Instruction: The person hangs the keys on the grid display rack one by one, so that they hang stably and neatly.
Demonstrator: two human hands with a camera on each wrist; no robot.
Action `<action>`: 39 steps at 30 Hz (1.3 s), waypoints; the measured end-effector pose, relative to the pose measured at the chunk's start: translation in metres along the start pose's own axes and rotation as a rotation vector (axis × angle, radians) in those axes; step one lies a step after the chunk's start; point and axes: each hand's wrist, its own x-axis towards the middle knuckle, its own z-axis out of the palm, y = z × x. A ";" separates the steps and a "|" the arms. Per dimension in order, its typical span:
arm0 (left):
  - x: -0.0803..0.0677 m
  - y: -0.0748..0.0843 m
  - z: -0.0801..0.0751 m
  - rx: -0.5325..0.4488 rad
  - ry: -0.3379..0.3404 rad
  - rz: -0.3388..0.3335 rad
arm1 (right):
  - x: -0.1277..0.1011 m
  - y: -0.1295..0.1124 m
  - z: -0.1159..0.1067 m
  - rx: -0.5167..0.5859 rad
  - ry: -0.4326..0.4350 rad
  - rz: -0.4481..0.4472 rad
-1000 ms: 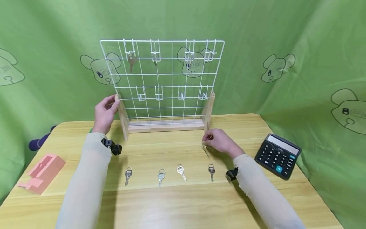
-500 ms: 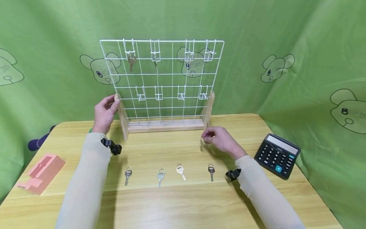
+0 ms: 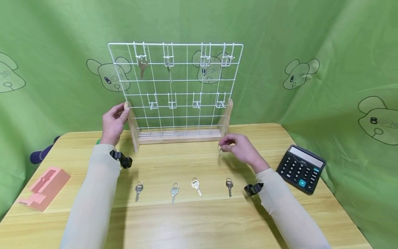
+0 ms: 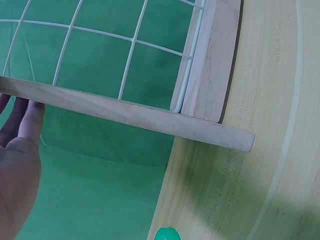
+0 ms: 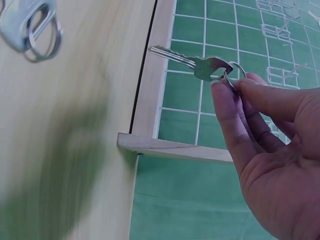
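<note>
My right hand [image 3: 240, 150] pinches the split ring of a silver key [image 5: 205, 67] between thumb and fingertips. In the head view the key hangs below the fingertips, in front of the rack's right foot. With its thumb and fingers my left hand [image 3: 112, 124] holds the top of the left wooden upright [image 4: 115, 110] of a white wire grid rack [image 3: 186, 80]. Keys hang from three upper hooks, among them a brownish key [image 3: 142, 69] at the left. The lower row of hooks [image 3: 172, 103] carries no keys. Several ringed keys, such as this silver key [image 3: 174, 193], lie on the table.
A black calculator [image 3: 301, 169] lies at the right of the wooden table [image 3: 174, 228]. At the left stands a pink block-shaped holder [image 3: 46, 188], with a dark purple object [image 3: 38, 157] beyond the table edge. Green cloth [image 3: 280, 31] hangs behind and to the sides.
My right hand has risen a little and moved toward the rack with the key, which now hangs more upright. My left hand stays on the upright.
</note>
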 end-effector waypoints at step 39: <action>0.000 0.001 0.001 0.016 0.018 -0.014 | 0.005 -0.053 -0.023 0.004 0.221 -0.077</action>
